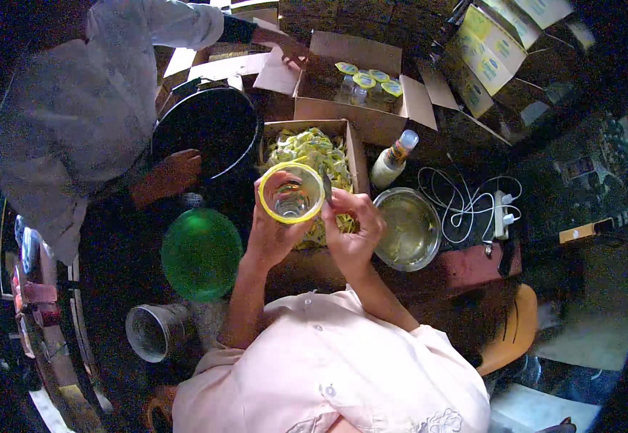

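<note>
My left hand (271, 231) holds a clear plastic cup with a yellow rim (291, 192), mouth facing up toward me. My right hand (351, 225) grips a small knife (326, 186) whose blade rests at the cup's right rim. Both hands hover over an open cardboard box (357, 155) filled with several yellow-green peeled lids and scraps (307, 148).
A metal bowl (406, 229) with pale liquid sits right of my hands, a bottle (393, 160) behind it. A green bucket (201, 252) and a black bin (209, 130) stand left. Another person in white (76, 115) works there. A box of sealed cups (364, 79) is farther back.
</note>
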Motion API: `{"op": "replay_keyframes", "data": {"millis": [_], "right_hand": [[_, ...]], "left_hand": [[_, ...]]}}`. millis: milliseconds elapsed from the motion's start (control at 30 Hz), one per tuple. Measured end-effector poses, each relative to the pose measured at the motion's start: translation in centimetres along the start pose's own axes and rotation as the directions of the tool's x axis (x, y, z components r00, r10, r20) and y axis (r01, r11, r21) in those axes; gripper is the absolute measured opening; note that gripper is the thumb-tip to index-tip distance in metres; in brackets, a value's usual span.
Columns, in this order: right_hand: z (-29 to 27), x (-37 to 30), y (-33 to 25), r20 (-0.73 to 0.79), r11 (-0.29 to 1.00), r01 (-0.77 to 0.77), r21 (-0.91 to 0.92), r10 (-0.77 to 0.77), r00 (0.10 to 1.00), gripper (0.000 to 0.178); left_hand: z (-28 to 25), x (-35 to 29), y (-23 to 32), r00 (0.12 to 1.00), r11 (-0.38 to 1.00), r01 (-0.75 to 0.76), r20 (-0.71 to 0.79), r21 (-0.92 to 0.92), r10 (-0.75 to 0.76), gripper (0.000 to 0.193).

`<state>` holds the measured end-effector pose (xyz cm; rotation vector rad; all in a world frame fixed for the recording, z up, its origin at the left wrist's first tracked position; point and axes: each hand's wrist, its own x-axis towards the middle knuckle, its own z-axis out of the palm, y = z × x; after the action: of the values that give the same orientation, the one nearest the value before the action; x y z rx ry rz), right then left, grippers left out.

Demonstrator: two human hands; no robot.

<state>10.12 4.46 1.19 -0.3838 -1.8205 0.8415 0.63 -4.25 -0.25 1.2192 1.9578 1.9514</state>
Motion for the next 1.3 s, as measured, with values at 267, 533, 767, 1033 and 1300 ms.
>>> {"op": "replay_keyframes", "data": {"millis": [267, 533, 767, 1033, 1300], "right_hand": [[-1.7, -0.5, -2.4, -0.095, 0.999, -0.018, -0.030, 0.015, 0.995, 0.022], [-2.4, -1.1, -2.7, -0.072, 0.998, 0.045, -0.053, -0.049, 0.996, 0.022], [-1.9, -1.5, -3.1, -0.091, 0.999, 0.046, -0.027, -0.048, 0.995, 0.023], [-1.9, -1.7, -3.7, -0.078, 0.991, 0.031, -0.131, -0.041, 0.996, 0.025], [-2.5, -2.7, -4.0, -0.048, 0.989, -0.036, -0.142, 0.029, 0.998, 0.024]], "left_hand": [[0.3, -1.2, 1.0, 0.997, 0.997, -0.071, 0.013, 0.010, 0.071, 0.065], [0.2, -2.2, 1.3, 0.994, 0.994, -0.112, -0.002, -0.004, 0.112, 0.067], [-0.6, -2.4, 1.7, 0.994, 0.996, -0.087, 0.066, 0.029, 0.085, 0.067], [-1.1, -3.1, 0.2, 0.988, 0.996, -0.091, 0.129, 0.015, 0.088, 0.064], [-1.1, -3.2, 0.1, 0.979, 0.968, 0.055, 0.203, -0.245, -0.004, 0.063]]}}
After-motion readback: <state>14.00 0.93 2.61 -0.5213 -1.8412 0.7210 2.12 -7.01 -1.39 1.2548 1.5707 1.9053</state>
